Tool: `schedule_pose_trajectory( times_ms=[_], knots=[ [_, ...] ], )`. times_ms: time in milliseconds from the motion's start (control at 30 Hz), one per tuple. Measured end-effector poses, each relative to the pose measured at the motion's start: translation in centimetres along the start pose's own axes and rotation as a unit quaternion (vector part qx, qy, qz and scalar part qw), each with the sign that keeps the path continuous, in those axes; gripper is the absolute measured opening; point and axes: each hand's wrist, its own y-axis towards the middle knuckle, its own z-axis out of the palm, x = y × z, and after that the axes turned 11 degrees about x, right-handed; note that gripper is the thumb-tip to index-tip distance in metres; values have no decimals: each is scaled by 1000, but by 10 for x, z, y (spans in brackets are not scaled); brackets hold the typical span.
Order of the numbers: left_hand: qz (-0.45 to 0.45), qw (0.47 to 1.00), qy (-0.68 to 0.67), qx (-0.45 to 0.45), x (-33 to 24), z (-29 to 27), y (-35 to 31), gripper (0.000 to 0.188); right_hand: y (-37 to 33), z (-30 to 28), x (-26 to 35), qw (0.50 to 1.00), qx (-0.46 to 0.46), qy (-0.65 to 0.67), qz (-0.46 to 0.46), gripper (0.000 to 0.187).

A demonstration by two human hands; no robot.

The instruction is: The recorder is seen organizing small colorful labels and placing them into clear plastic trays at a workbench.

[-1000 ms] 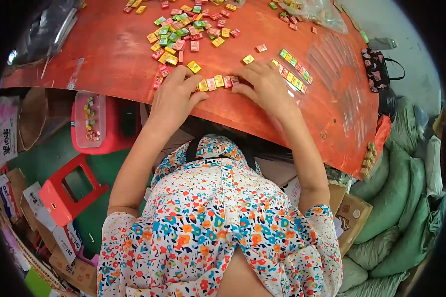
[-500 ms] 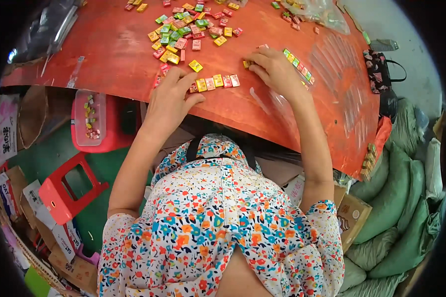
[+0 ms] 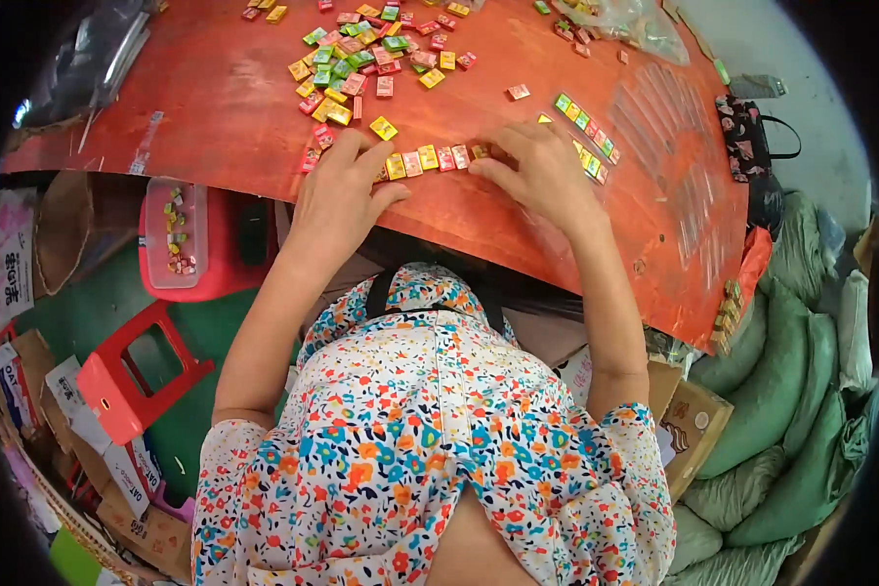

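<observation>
A short row of small red, pink and yellow boxes point(image 3: 428, 158) lies on the red tabletop between my hands. My left hand point(image 3: 334, 195) is curled round the row's left end, index finger on the far side and thumb on the near side; its fingertips partly cover that end. At the right end, my right hand point(image 3: 545, 174) pinches a small yellow box point(image 3: 480, 151) against the last pink one. Beyond the row spreads a loose pile of red, yellow and green boxes point(image 3: 361, 59). One yellow box point(image 3: 384, 128) lies alone just past the row.
Finished-looking rows of boxes point(image 3: 587, 127) lie right of my right hand, near clear plastic strips point(image 3: 689, 146). A single red box point(image 3: 518, 92) lies beyond that hand. Below left are a plastic tub point(image 3: 178, 234) and a red stool point(image 3: 142, 371); green sacks point(image 3: 772, 391) stand right.
My right hand has moved left with the yellow box, bringing it to the row's right end. This uncovers the red box beyond and more of the rows at right. My left hand stays nearly still.
</observation>
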Motion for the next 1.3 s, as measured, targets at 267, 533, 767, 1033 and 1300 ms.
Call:
schedule_pose_trajectory(
  times_ms=[267, 533, 767, 1033, 1300],
  knots=[
    [-15, 1000, 27, 1, -6, -1, 2, 47, 4, -2, -13, 996, 7, 59, -64, 41],
    [22, 999, 24, 16, -4, 6, 17, 33, 11, 7, 5, 996, 28, 40, -74, 36],
    [135, 990, -36, 31, -27, -4, 64, 24, -16, -29, -15, 997, -46, 43, -39, 27],
    [315, 944, 14, 95, -73, 40, 138, 25, -94, -39, -32, 977, -104, 44, 182, 28],
    [308, 936, 14, 168, -63, 70, 140, 26, -115, 0, -48, 968, -122, 71, 206, 31]
  ],
)
